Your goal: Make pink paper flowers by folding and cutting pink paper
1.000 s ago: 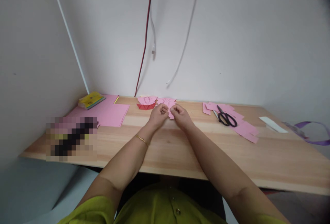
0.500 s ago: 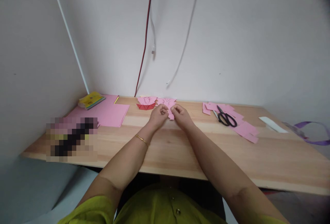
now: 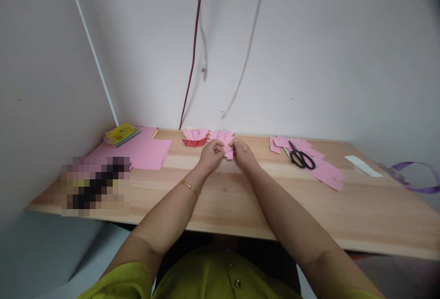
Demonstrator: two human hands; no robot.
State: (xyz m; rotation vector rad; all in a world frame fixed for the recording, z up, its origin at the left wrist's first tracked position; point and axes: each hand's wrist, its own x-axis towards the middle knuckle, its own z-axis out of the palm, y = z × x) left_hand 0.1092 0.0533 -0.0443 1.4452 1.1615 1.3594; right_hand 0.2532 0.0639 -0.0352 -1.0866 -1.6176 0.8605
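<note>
Near the back middle of the wooden table, a small piece of pink paper (image 3: 228, 154) is between my hands. My left hand (image 3: 212, 154) pinches its left side with curled fingers. On the other side, my right hand (image 3: 243, 154) grips its right edge between thumb and fingers. Just behind them lie folded pink paper pieces (image 3: 222, 135), partly hidden by my fingers. To the left sits a red folded paper piece (image 3: 194, 142), with more folded pink paper (image 3: 195, 134) behind it.
Black-handled scissors (image 3: 301, 157) rest on pink paper scraps (image 3: 326, 174) at the right, beside a white strip (image 3: 363, 166). Large pink sheets (image 3: 154, 152) and a yellow packet (image 3: 122, 132) lie at the left. Cables (image 3: 195, 51) hang down the wall.
My right hand has shifted slightly right, and more of the small pink paper shows between the hands. My left hand stays nearly still.
</note>
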